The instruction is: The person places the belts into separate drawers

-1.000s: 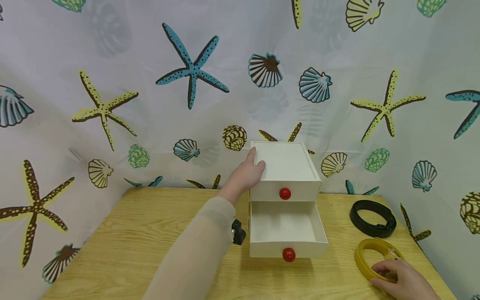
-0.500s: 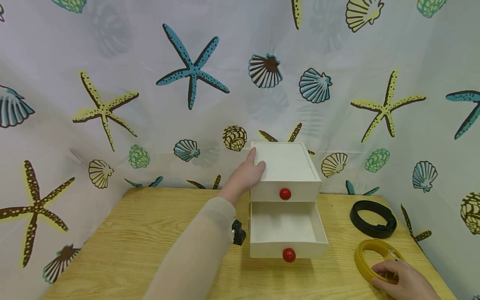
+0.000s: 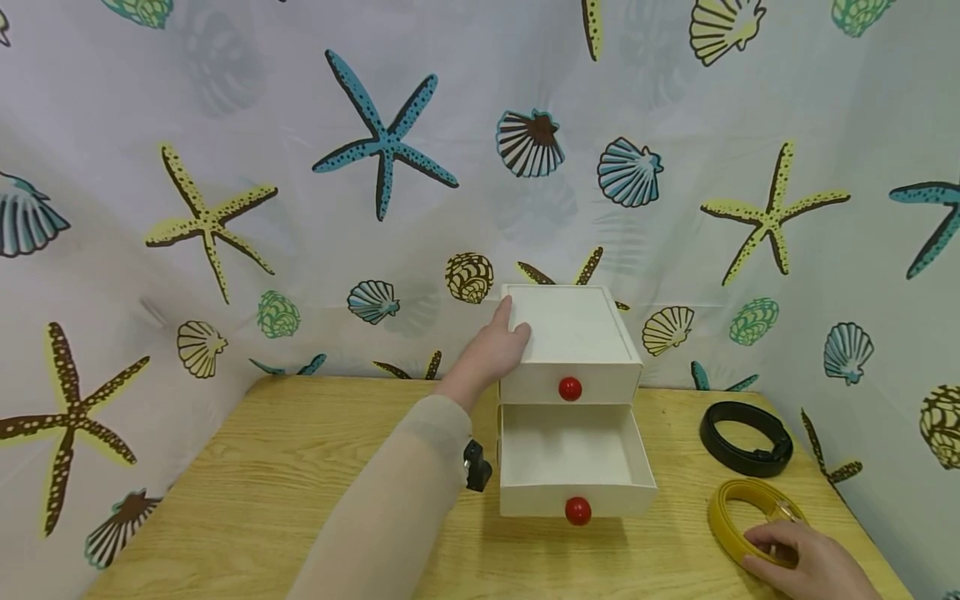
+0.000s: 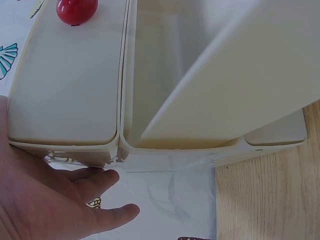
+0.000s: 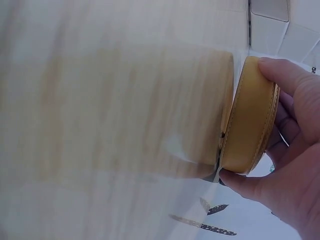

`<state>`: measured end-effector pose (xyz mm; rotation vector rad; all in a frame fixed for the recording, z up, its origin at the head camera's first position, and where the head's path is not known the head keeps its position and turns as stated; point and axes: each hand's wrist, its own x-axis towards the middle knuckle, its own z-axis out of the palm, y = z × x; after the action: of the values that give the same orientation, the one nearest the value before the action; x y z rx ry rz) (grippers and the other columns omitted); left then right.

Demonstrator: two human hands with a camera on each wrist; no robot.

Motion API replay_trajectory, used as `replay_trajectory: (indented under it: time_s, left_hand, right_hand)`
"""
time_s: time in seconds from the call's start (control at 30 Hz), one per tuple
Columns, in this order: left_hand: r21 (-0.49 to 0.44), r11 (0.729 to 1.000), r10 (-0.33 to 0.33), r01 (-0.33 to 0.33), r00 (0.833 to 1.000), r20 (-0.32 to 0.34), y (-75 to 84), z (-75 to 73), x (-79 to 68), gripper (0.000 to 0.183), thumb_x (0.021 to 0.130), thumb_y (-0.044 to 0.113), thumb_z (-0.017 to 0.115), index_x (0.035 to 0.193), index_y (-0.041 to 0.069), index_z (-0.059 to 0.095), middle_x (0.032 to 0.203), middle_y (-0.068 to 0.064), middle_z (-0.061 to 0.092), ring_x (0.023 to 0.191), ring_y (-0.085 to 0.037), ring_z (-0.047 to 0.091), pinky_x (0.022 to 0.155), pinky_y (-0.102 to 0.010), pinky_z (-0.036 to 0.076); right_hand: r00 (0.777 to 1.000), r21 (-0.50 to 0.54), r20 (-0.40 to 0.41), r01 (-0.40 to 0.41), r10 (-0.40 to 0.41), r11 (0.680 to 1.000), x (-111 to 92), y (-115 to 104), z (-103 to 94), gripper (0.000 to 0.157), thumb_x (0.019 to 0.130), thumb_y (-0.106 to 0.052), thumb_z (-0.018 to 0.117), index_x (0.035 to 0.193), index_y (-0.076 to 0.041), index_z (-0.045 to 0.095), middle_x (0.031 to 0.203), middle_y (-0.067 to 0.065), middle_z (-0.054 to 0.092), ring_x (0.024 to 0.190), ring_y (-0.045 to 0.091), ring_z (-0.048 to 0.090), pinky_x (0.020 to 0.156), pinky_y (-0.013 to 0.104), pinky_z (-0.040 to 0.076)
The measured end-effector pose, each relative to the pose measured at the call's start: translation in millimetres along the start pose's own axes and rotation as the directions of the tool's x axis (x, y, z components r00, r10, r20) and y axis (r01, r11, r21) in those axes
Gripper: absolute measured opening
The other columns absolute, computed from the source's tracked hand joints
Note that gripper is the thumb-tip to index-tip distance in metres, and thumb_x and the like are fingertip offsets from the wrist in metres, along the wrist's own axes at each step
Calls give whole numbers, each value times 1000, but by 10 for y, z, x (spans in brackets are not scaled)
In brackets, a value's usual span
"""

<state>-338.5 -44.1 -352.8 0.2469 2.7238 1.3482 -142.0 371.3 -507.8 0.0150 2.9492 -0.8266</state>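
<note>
A small white drawer cabinet (image 3: 573, 325) with red knobs stands at mid-table in the head view. Its lower drawer (image 3: 536, 502) is pulled out with nothing inside, while the upper drawer (image 3: 532, 383) is closed. My left hand (image 3: 491, 350) rests at the cabinet's upper left edge; in the left wrist view its fingers (image 4: 117, 217) extend along the side. At the right, my right hand (image 3: 810, 558) grips a coiled yellow belt (image 3: 724, 525). The right wrist view has thumb and fingers on either edge of the coil (image 5: 250, 115), which stays close over the tabletop.
Behind the yellow belt lies a coiled black belt (image 3: 720, 450), right of the cabinet. A white curtain (image 3: 450, 225) printed with starfish and shells encloses the back and sides of the wooden table (image 3: 300, 467).
</note>
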Motion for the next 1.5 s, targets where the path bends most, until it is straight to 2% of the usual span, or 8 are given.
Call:
replay_trajectory:
  time_s: [0.4, 0.67, 0.87, 1.03, 1.27, 1.5]
  left_hand:
    - [13, 1000, 7, -7, 1000, -2, -8, 23, 8, 75, 118, 44, 37, 180, 20, 3, 183, -16, 18, 166, -41, 23, 135, -57, 18]
    - [1, 1000, 0, 0, 1000, -1, 4, 16, -8, 74, 118, 43, 37, 180, 21, 3, 183, -16, 18, 166, -42, 22, 134, -58, 18]
    - [9, 1000, 4, -4, 1000, -2, -2, 20, -2, 74, 118, 44, 36, 180, 21, 3, 182, -16, 19, 166, -42, 24, 134, -57, 18]
    - [0, 1000, 3, -3, 1000, 1, -5, 21, 5, 74, 118, 44, 36, 180, 21, 3, 183, -16, 18, 166, -41, 22, 135, -57, 17]
    - [1, 1000, 7, -6, 1000, -6, 11, 12, -8, 73, 118, 43, 36, 180, 19, 4, 182, -19, 19, 165, -43, 23, 135, -57, 17]
    - [3, 1000, 11, -11, 1000, -6, 17, 3, -7, 74, 118, 41, 37, 180, 18, 4, 180, -21, 22, 165, -42, 24, 135, -56, 18]
  right_hand:
    - [1000, 13, -15, -9, 9, 1000, -26, -44, 17, 29, 95, -33, 89, 117, -15, 84, 96, -8, 69, 79, 9, 55, 68, 27, 50]
    - [999, 7, -33, 12, -12, 1000, -49, -89, -62, 29, 97, -34, 88, 119, -15, 84, 97, -8, 69, 78, 7, 54, 66, 26, 48]
    - [996, -24, -77, 44, -46, 999, -81, -174, -127, 29, 95, -30, 89, 119, -14, 84, 91, -7, 65, 75, 7, 52, 64, 27, 45]
    - [994, -10, -101, 44, -45, 999, -95, -269, -181, 31, 96, -29, 89, 121, -11, 84, 90, -6, 64, 77, 10, 52, 64, 27, 45]
    - [979, 17, -157, 135, -131, 991, -153, -433, -262, 25, 95, -20, 90, 118, -10, 84, 91, -6, 67, 76, 7, 52, 63, 27, 49]
    - [968, 6, -189, 172, -168, 985, -173, -598, -309, 23, 94, -18, 91, 115, -12, 84, 95, -7, 70, 77, 6, 54, 65, 26, 53]
